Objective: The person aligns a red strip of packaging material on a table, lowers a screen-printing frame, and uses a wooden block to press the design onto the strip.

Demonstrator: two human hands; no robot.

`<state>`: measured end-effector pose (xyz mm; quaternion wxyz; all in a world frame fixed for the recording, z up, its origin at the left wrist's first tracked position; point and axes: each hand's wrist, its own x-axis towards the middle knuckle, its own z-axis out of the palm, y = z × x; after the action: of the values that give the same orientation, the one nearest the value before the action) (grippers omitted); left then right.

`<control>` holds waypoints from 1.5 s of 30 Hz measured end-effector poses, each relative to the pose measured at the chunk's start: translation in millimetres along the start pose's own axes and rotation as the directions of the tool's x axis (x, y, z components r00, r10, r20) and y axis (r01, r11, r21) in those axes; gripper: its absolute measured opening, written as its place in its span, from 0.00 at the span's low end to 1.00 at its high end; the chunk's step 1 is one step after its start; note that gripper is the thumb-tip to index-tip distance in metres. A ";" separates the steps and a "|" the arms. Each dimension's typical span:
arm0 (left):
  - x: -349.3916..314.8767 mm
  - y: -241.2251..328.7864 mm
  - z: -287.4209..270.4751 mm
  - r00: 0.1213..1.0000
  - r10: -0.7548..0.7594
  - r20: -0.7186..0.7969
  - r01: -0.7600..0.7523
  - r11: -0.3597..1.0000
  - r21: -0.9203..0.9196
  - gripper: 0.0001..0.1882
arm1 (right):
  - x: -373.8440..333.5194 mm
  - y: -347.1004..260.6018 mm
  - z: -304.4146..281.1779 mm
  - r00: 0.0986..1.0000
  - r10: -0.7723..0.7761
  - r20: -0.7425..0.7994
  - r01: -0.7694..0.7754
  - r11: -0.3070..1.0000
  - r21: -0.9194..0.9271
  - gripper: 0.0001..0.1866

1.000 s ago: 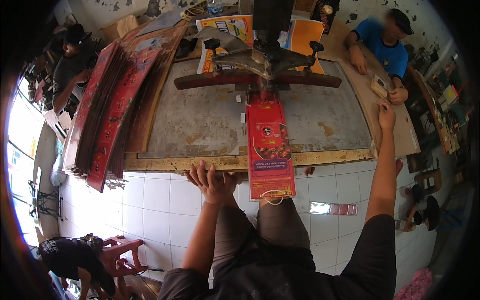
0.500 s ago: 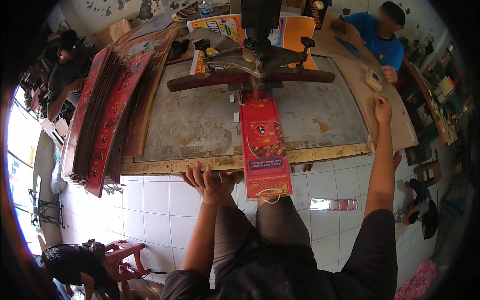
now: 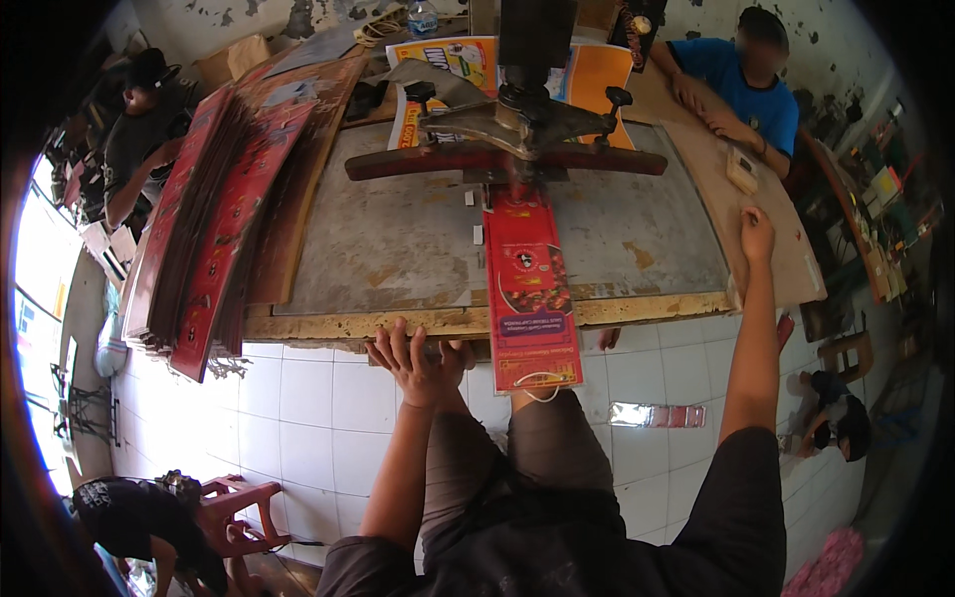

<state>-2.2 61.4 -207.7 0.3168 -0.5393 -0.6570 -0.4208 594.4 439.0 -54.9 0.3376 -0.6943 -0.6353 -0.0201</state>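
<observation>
A long, narrow, red printed card strip lies lengthwise on the grey-topped bench, its far end at the dark metal press. The near end juts past the bench's front edge, with a white cord looped there. Its lettering reads upside down; a food picture and purple panel show.

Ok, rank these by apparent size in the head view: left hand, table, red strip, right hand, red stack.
Largest to smallest:
1. Table
2. Red stack
3. Red strip
4. Left hand
5. Right hand

A worn grey table bears a red printed strip and orange sheets
</observation>
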 end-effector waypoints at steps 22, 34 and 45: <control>33.7 19.3 -51.5 0.989 -0.056 0.136 0.063 0.997 -0.047 0.22 | -344.1 -289.9 -65.3 0.611 -0.760 0.222 0.627 0.636 0.450 0.39; 224.6 -11.4 38.4 0.872 0.079 0.483 0.038 0.973 -0.228 0.17 | -344.4 -285.0 -59.9 0.600 -0.771 0.213 0.617 0.616 0.490 0.40; 268.7 -123.5 351.4 0.844 0.246 0.478 -0.091 0.942 -0.324 0.24 | -347.0 -284.9 -52.0 0.592 -0.741 0.317 0.533 0.655 0.536 0.41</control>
<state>-167.9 486.7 -156.4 0.0849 -0.7279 -0.5982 -0.3241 293.5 101.8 -47.1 0.2548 -0.3105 -0.9003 0.1676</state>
